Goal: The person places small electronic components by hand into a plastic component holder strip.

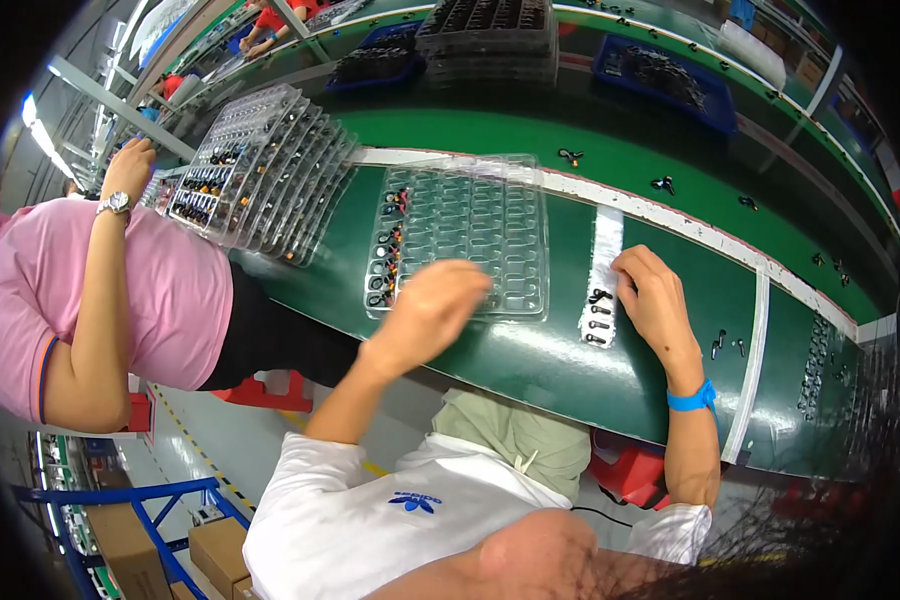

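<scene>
At the far left stands a co-worker (120, 290) in a pink shirt, a wristwatch (118, 202) on one raised arm. Below, a blue metal rack (145, 492) stands by cardboard boxes (220, 550). On the desk (530, 362) beside the co-worker leans a stack of clear blister trays (260, 180), with small dark parts showing in their pockets. Next comes a single clear blister tray (470, 230), lying flat; its leftmost column holds black parts (382, 265) with orange and pink touches, while the pockets in the columns to the right look vacant. The left hand (435, 305) is over this tray's near part, fingers curled; whether it grips anything cannot be told. Right of the tray lies a white strip (606, 245), with small black earbud-shaped parts (598, 322) in a short column at its near end. The right hand (655, 300) is just beside the strip's right edge, fingers bent, and its grip cannot be made out either. The two hands are well apart. A blue wristband (692, 397) circles the right wrist. Farther right, loose black pieces (720, 345) lie near a white tape line (750, 370), beyond which similar small parts (815, 370) stand in rows.
</scene>
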Demonstrator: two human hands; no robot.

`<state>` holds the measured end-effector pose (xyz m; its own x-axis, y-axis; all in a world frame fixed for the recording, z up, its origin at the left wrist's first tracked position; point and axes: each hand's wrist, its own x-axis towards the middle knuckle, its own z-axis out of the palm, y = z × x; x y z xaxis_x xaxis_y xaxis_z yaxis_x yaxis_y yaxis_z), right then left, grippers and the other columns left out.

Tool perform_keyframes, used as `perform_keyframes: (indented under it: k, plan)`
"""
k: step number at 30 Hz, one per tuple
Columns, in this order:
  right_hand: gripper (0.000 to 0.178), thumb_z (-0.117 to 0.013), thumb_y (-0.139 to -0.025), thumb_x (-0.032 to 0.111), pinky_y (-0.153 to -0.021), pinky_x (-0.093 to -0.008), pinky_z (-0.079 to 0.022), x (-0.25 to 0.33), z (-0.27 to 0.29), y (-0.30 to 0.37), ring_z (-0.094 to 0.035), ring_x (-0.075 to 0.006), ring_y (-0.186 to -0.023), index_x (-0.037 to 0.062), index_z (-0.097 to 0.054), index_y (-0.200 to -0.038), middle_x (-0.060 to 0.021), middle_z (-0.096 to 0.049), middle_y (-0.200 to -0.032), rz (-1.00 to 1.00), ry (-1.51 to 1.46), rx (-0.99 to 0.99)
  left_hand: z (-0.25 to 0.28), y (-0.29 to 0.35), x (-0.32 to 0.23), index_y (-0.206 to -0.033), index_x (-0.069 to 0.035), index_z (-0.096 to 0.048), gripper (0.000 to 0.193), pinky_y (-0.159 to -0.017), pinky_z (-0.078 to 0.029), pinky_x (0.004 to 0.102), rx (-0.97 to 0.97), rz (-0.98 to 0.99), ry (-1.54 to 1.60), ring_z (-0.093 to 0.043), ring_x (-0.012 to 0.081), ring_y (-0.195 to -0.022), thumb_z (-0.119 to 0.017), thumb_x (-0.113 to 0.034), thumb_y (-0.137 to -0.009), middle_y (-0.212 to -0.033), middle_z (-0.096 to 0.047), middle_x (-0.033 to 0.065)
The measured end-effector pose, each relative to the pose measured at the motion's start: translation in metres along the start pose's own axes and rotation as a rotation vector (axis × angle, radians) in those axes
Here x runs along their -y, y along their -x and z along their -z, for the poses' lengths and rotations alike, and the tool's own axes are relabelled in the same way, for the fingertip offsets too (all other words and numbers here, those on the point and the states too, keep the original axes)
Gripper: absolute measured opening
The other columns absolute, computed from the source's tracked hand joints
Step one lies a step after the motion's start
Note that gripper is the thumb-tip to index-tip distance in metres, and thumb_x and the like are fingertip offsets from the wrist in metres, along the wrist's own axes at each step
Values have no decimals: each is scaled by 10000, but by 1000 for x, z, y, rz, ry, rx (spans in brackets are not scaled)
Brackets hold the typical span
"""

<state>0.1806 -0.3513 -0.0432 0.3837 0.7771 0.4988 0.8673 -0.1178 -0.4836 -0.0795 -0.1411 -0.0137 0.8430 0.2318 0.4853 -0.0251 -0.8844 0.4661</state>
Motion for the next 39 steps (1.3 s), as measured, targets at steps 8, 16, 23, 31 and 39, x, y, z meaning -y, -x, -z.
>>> perform_keyframes:
  k: [8,16,23,31,39]
  plan:
    - [130,-713,-866,42,-709,-402,-550,2,17,-6,-693,-348,-824,-8,-723,-986,-152,-715,-940,50,-109,164,52,40,25,-1062,-20,-770,292,-800,-574,371,34,305,-237,-708,294,-934,-868,-79,-794,-987,-742,123]
    - [95,-704,-845,117,-759,-431,-568,11,16,1,-714,-305,-890,90,-729,-933,-101,-740,-894,98,50,221,51,29,32,-1083,-4,-766,280,-836,-551,368,124,272,-137,-689,283,-931,-815,-8,-807,-975,-741,133]
    - [139,-756,-811,93,-768,-423,-557,9,5,0,-702,-307,-860,51,-713,-937,-101,-721,-877,237,127,262,55,13,29,-1109,39,-742,252,-825,-530,288,-47,351,194,-654,148,-940,-763,49,-858,-1023,-705,97]
    - [156,-705,-822,-89,-748,-314,-605,28,12,-4,-729,-222,-879,-32,-739,-963,-122,-735,-974,-88,-454,-23,-34,-76,-7,-1195,59,-709,220,-874,-539,261,-4,298,880,-664,124,-989,-686,20,-980,-1129,-689,97]
    - [168,-745,-803,-105,-779,-309,-590,35,17,-7,-736,-223,-918,-17,-754,-946,-122,-742,-1006,35,-484,-281,-76,-82,10,-1236,30,-689,258,-925,-538,268,178,399,1165,-671,120,-1044,-708,-34,-987,-1150,-724,79]
